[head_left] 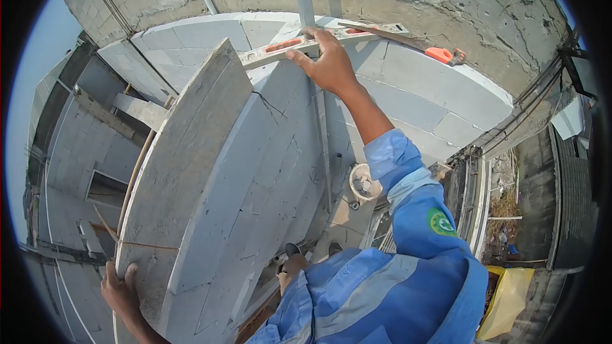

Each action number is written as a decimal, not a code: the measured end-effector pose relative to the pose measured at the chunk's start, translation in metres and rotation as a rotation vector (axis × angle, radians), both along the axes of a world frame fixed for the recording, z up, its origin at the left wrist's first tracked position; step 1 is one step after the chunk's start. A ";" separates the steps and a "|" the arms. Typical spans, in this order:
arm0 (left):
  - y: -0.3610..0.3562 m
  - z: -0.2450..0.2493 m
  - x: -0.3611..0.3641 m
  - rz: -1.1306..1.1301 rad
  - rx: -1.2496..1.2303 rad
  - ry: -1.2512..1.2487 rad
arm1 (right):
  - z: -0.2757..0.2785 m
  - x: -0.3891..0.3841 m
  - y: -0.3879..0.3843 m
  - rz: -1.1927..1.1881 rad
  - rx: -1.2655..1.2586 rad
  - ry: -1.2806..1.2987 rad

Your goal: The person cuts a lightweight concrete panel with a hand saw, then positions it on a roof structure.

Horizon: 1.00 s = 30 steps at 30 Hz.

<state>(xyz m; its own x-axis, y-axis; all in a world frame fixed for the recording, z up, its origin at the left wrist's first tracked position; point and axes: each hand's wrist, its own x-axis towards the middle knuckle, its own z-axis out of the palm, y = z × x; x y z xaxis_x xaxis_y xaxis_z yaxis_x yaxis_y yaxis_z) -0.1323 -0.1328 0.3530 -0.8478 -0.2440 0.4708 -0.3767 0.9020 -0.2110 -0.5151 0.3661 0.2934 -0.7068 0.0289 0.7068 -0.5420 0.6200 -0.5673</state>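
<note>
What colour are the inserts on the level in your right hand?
Orange, set in the pale grey level; the head view shows it best.

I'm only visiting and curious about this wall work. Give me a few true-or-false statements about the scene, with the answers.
1. The right hand is on a spirit level that lies along the top of the block wall. True.
2. The left hand holds a trowel. False: it holds no tool and grips the wall's near edge.
3. An orange-handled tool lies on the wall top, beyond the level. True.
4. The sleeve of the reaching arm is red. False: it is blue.
5. The pale bucket stands on top of the wall. False: it sits down below, near the wall's foot.
</note>
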 end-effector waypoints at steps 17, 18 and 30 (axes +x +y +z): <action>0.051 0.007 -0.035 -0.005 0.149 0.018 | -0.070 -0.006 0.424 -0.680 0.908 -0.508; 0.054 0.008 -0.034 0.024 0.154 0.001 | -0.071 -0.010 0.429 -0.675 0.907 -0.494; 0.050 0.006 -0.028 0.015 0.043 0.023 | -0.067 -0.032 0.436 -0.732 0.962 -0.546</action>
